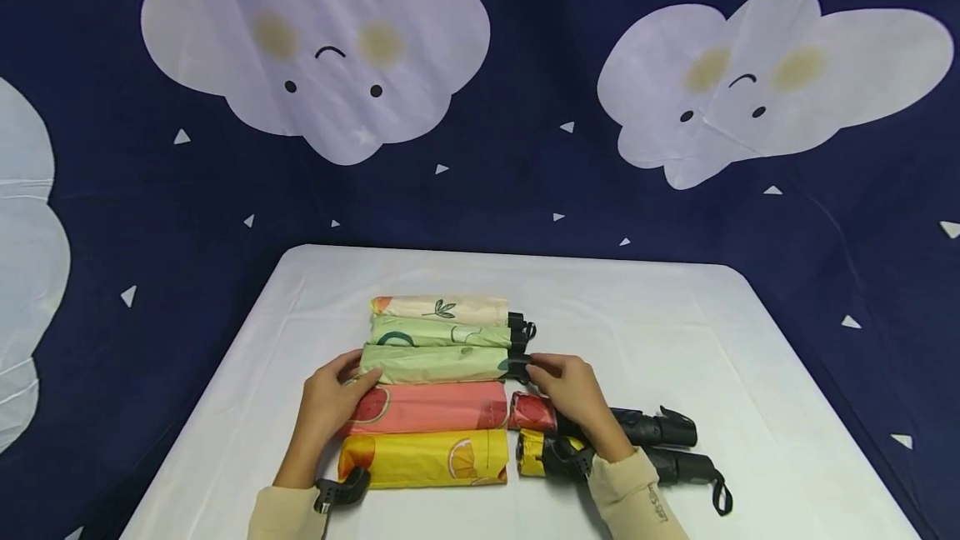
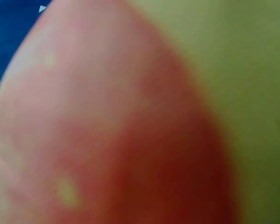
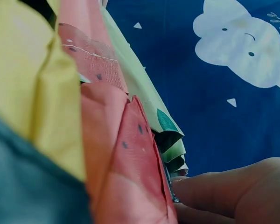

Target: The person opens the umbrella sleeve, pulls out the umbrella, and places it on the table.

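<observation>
Folded umbrellas in cloth sleeves lie side by side on a white table. My left hand [image 1: 327,398] holds the left end of the nearer light green umbrella [image 1: 435,363], thumb on its front edge. At its other end, my right hand [image 1: 576,394] pinches the black handle tip. Behind it lie another green umbrella [image 1: 442,333] and a cream one [image 1: 450,308]. In front are a red watermelon sleeve [image 1: 442,407] and a yellow orange-print sleeve [image 1: 412,461]. In the right wrist view, my fingertips [image 3: 196,189] touch the dark end; the left wrist view is mostly blurred red cloth.
Under my right forearm lie a red umbrella [image 1: 532,412] and a yellow umbrella [image 1: 531,452], their black handles pointing right, one with a wrist loop [image 1: 722,497]. The white table [image 1: 637,315] ends at a dark blue cloth backdrop [image 1: 525,190] printed with clouds.
</observation>
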Demonstrator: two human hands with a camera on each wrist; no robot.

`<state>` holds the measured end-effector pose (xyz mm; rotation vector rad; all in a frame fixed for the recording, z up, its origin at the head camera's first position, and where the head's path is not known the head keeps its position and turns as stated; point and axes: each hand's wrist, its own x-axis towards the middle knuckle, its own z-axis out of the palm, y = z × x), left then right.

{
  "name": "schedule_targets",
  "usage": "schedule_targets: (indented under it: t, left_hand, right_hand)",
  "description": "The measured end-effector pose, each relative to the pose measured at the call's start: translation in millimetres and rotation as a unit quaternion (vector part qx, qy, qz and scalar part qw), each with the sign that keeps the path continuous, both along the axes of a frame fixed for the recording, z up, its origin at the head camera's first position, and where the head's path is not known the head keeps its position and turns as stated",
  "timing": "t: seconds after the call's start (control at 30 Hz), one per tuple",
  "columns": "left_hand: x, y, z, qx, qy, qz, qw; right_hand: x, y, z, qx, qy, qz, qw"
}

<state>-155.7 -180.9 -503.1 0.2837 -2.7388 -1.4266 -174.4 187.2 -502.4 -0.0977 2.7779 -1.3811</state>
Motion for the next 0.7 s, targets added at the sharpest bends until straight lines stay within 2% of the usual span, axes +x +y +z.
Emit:
schedule_targets:
  t: [0.13,0.3,0.5,0.6,0.7]
  left_hand:
    - [-0.4,-1.7,-0.7,0.003,0.005,-0.005,1.0000]
    - [-0.2,-2.1,-2.5,0.012,0.021,-0.003,0.9997]
    - [-1.2,0.8,-1.5,0.019,0.065,0.004,0.9977]
    - [-1.5,3.3,2.1,0.035,0.093,0.010,0.9950]
    - [-0.2,5.9,7.7,0.056,0.110,0.011,0.9923]
  right_hand:
    - [-0.3,-1.5,0.1,0.005,0.003,0.001,1.0000]
    - [-0.3,-2.2,0.4,-0.019,-0.026,-0.006,0.9995]
    - [2.7,-2.3,3.2,-0.055,-0.038,-0.024,0.9974]
    - [4.9,-1.5,4.4,-0.096,-0.025,-0.036,0.9944]
    - [6.9,-0.5,5.3,-0.169,-0.009,-0.045,0.9845]
